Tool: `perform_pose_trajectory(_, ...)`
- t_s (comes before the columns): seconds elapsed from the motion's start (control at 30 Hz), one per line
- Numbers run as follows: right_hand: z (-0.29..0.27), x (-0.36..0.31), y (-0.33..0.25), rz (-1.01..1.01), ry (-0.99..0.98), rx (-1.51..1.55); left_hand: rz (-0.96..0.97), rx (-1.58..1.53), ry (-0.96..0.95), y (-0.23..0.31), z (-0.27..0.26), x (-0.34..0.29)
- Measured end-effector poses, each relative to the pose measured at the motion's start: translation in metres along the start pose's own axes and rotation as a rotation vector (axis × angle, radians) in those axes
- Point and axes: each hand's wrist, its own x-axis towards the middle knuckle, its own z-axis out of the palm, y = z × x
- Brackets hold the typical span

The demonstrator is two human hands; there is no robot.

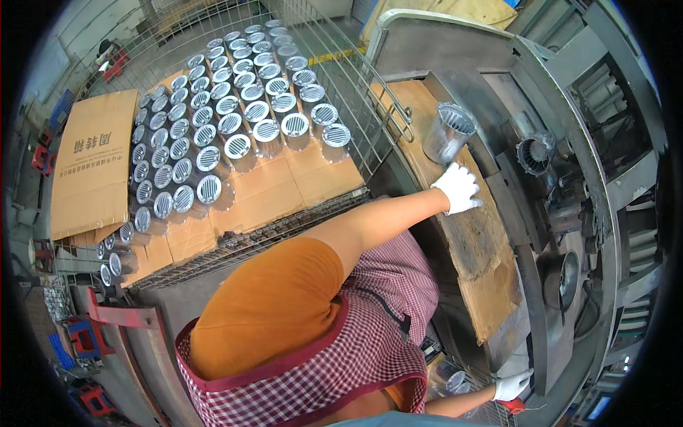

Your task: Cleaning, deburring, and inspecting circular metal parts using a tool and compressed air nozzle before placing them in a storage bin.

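My left hand (459, 189), in a white glove, is over the cardboard-covered ledge (475, 245) with its fingers spread and nothing in them. Just beyond its fingertips stands a shiny metal cylinder (445, 136) with a slotted end; whether the glove touches it I cannot tell. Far down at the lower right, my right hand (511, 386), also gloved in white, reaches to the lower edge of a grey machine panel (551, 349). Its fingers look stretched out. A small red part (512, 406) is right below it.
On the left, a wire cage (284, 222) holds rows of slotted-top metal cylinders (267, 132) on cardboard, beside an upright cardboard sheet (92, 160). The machine to the right has a round ribbed fitting (535, 154) and a metal ring (568, 280). A red-ended metal bar (124, 315) stands lower left.
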Motion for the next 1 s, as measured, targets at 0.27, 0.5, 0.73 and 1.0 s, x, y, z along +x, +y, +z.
perform_pose_trajectory(0.27, -0.009, -0.012, -0.001, -0.118, 0.070, 0.002, 0.042, -0.041, 0.445, 0.007, -0.006, -0.003)
perform_pose_trajectory(0.5, 0.011, -0.006, 0.038, -0.114, 0.154, -0.001, 0.042, 0.066, 0.084, 0.007, -0.004, 0.006)
perform_pose_trajectory(0.73, -0.006, -0.021, -0.010, -0.131, 0.113, 0.021, 0.022, 0.107, 0.259, 0.000, 0.007, 0.009)
perform_pose_trajectory(1.0, -0.007, -0.020, -0.008, -0.129, 0.140, 0.009, 0.097, 0.103, 0.300, 0.001, 0.010, 0.008)
